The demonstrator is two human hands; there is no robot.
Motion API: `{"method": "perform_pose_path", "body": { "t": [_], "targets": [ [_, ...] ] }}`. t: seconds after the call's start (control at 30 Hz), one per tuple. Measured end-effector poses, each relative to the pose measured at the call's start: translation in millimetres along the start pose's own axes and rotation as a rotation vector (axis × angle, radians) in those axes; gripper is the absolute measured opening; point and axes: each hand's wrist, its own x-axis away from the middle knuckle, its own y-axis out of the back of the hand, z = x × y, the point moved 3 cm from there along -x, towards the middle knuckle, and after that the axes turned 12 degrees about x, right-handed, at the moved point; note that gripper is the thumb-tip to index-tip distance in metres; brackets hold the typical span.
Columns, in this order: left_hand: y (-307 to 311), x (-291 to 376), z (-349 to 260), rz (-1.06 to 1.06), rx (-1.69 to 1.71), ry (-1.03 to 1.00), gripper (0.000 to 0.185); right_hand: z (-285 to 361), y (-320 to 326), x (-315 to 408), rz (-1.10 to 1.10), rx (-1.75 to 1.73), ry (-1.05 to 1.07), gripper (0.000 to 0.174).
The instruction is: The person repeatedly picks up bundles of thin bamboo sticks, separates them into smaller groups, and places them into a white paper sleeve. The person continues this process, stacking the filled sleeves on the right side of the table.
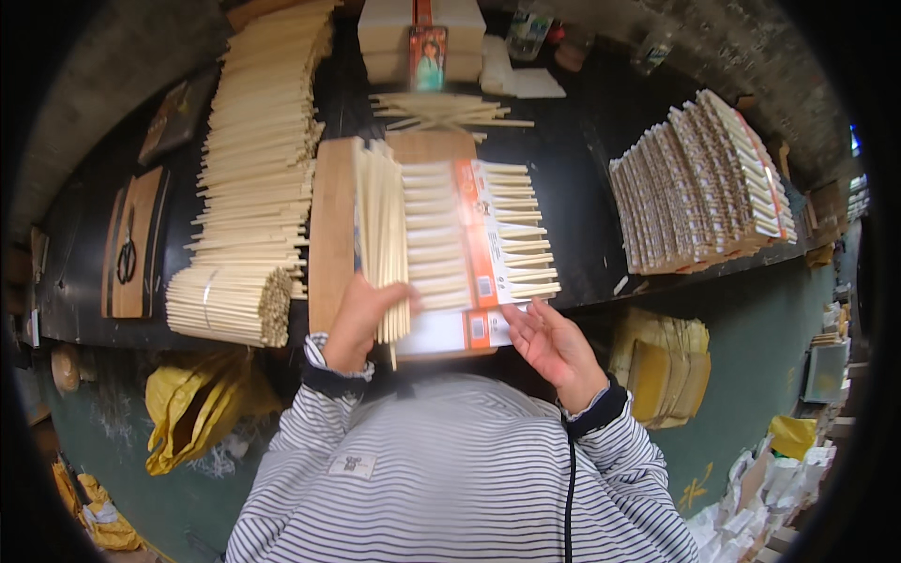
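Note:
My left hand (366,310) closes around the lower part of a bundle of pale wooden sticks (383,239), probably chopsticks, which lies lengthwise on a wooden board (332,232). To its right, several pairs of sticks (436,239) lie crosswise in white paper sleeves with an orange printed band (479,239), their ends sticking out on the right. Nearest to me is one sleeve (436,334) with no sticks visible on it. My right hand (552,345), palm up with fingers apart, is at the lower right corner of the sleeves; whether its fingertips touch them I cannot tell.
A long pile of loose sticks (253,141) and a tied stick bundle (218,302) are at the left. Scissors (127,253) rest on a board further left. Stacked packed sticks (683,190) stand at the right. Behind are crossed sticks (450,109) and a white block (380,42).

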Motion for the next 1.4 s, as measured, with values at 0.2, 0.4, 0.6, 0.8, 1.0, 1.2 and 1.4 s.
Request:
{"method": "perform_pose_path", "body": {
  "t": [0.2,0.4,0.6,0.8,1.0,1.2,1.4],
  "targets": [
    [-4,0,8,0.028,-0.241,-0.033,0.014,18,-6,-41,-0.106,0.166,0.426,0.016],
    [-4,7,7,-0.026,-0.228,-0.075,0.014,45,-41,-65,-0.188,0.171,0.834,0.028],
    [-5,12,7,-0.115,-0.253,-0.057,0.012,160,-17,19,-0.262,0.394,1.364,0.034],
    [-3,10,8,-0.087,-0.236,-0.093,0.011,326,82,152,-0.377,0.26,1.681,0.012],
    [0,9,11,-0.091,-0.182,-0.102,0.012,395,213,136,-0.611,0.169,1.273,0.02],
    [3,10,9,-0.044,-0.138,-0.074,0.014,387,240,144,-0.708,0.371,1.17,0.032],
    [5,9,8,-0.045,-0.121,-0.056,0.013,280,145,152,-1.581,1.038,1.964,0.025]
  ]
}}
